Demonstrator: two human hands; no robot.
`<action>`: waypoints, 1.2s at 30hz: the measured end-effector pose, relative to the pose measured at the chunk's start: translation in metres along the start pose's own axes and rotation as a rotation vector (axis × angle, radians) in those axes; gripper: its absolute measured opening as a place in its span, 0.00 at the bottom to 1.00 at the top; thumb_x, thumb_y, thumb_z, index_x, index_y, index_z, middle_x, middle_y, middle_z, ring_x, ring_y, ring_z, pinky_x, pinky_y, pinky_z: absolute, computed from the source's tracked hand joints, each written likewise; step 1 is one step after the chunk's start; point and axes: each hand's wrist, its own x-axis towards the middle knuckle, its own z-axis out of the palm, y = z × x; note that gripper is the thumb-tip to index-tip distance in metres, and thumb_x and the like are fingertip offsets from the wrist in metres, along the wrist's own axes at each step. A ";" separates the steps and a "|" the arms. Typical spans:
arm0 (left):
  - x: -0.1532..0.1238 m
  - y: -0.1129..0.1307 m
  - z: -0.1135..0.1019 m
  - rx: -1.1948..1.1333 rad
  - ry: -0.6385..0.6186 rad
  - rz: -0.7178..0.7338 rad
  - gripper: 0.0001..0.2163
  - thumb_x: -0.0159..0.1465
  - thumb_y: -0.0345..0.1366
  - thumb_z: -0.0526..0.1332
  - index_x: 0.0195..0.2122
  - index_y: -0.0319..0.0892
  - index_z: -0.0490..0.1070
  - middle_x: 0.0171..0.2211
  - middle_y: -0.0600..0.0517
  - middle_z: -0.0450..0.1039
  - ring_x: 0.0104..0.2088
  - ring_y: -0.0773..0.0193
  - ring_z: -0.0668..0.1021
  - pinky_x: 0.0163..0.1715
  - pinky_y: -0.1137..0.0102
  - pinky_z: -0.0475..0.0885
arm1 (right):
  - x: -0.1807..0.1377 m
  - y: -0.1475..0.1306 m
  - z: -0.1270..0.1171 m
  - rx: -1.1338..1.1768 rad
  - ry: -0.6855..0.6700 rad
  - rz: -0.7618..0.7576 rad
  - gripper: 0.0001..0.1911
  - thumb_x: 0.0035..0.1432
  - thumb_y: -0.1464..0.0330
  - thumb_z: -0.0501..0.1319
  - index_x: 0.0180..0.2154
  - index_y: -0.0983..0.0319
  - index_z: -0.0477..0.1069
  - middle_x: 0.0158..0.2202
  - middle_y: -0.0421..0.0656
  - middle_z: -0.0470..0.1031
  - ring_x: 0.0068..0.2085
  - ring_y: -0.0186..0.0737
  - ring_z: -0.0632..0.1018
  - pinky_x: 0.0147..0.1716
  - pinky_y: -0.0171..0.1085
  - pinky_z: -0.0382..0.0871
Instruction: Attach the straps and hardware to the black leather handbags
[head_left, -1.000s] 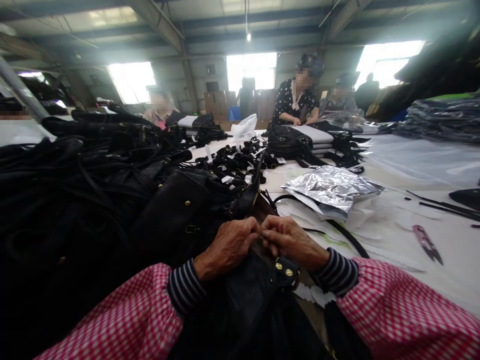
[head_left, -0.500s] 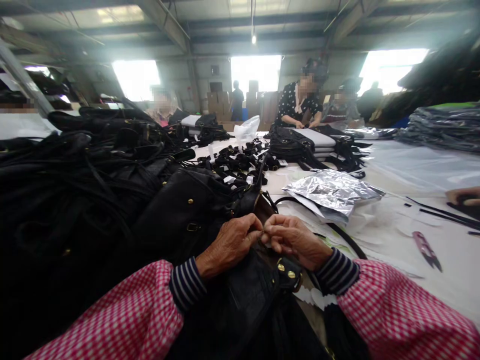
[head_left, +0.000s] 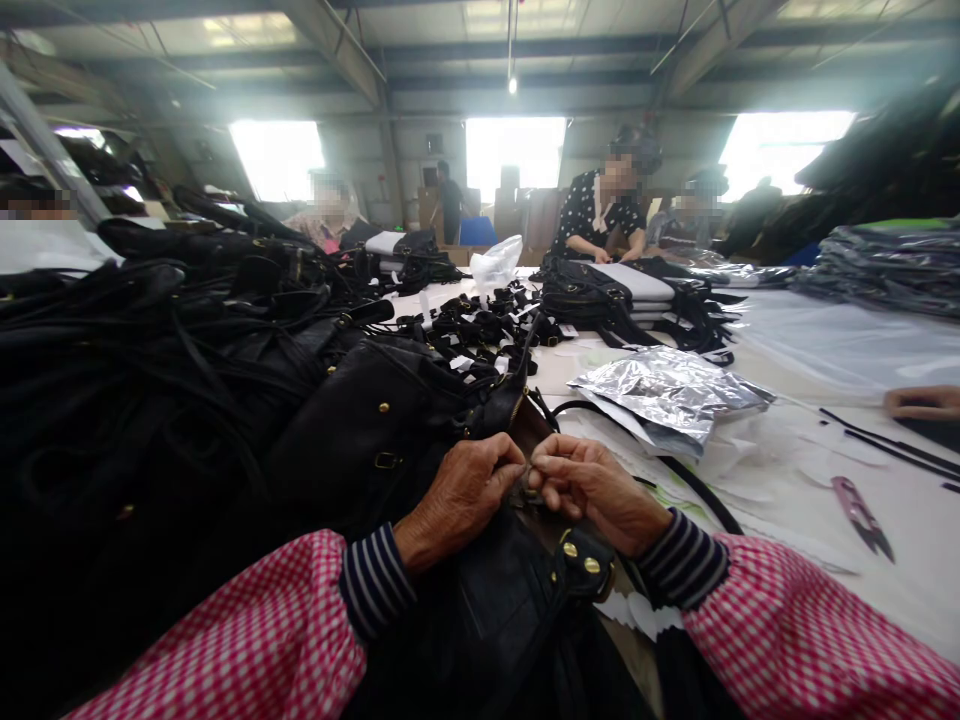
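Note:
A black bag [head_left: 480, 585] with gold-coloured fittings lies under my hands, its brown inside showing at the opening. Over that opening, my left hand [head_left: 465, 490] is closed in a pinch of thumb and forefinger. My right hand [head_left: 596, 490] pinches just beside it, fingertips close to the left ones. Whatever sits between the fingertips is too small to make out. A tab with two gold rivets [head_left: 581, 562] lies below my right hand. Behind my left hand rests another black bag [head_left: 360, 410] with a small buckle.
Black bags [head_left: 150, 400] are heaped at left. Small black straps [head_left: 480, 330] with white tags lie ahead. A silver foil package [head_left: 675, 390] and thread snips [head_left: 862, 515] are at right, near another person's hand [head_left: 926, 402]. A person in dotted clothing [head_left: 592, 225] stands beyond stacked bags [head_left: 637, 285].
My fingertips have drawn slightly apart, the right hand shifting a little to the right. The bag's riveted tab sits slightly lower and further right in view. A distant person has moved left.

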 end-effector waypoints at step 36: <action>0.001 0.002 0.003 -0.001 0.036 0.005 0.07 0.69 0.36 0.57 0.35 0.42 0.70 0.30 0.54 0.74 0.30 0.65 0.75 0.32 0.72 0.63 | 0.001 0.000 0.006 0.003 0.023 -0.013 0.17 0.55 0.60 0.72 0.34 0.65 0.70 0.33 0.45 0.79 0.22 0.27 0.74 0.14 0.22 0.63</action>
